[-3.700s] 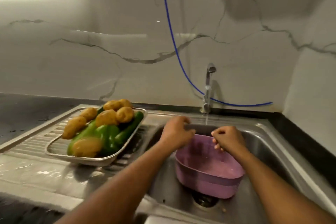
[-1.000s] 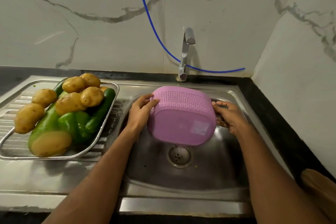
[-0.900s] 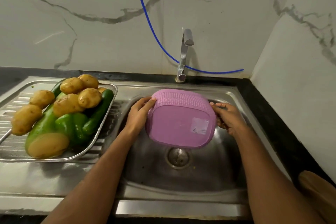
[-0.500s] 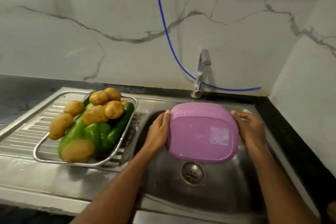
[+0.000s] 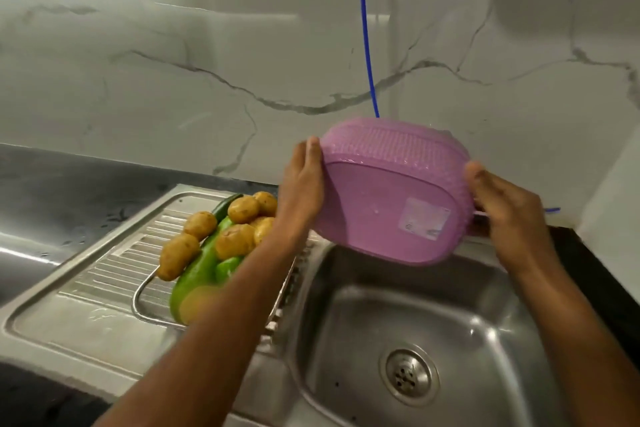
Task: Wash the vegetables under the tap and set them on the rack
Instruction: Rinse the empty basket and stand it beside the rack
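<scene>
while both hands hold basket (image 5: 391, 198) | label (image 5: 425, 219) unreadable

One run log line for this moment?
left hand: holds basket | right hand: holds basket | basket: upturned above sink | vegetables: on rack

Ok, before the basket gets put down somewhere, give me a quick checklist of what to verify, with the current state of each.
1. Both hands hold the basket: ok. The left hand and the right hand hold the purple basket at opposite ends.
2. Basket emptied: cannot tell. It is tipped with its base facing the camera, so the inside is hidden.
3. Vegetables on the rack: ok. Potatoes and green vegetables are piled in the metal rack on the drainboard.
4. Sink free: ok. The basin around the drain holds nothing.
5. Tap off: cannot tell. The basket hides it.
</scene>
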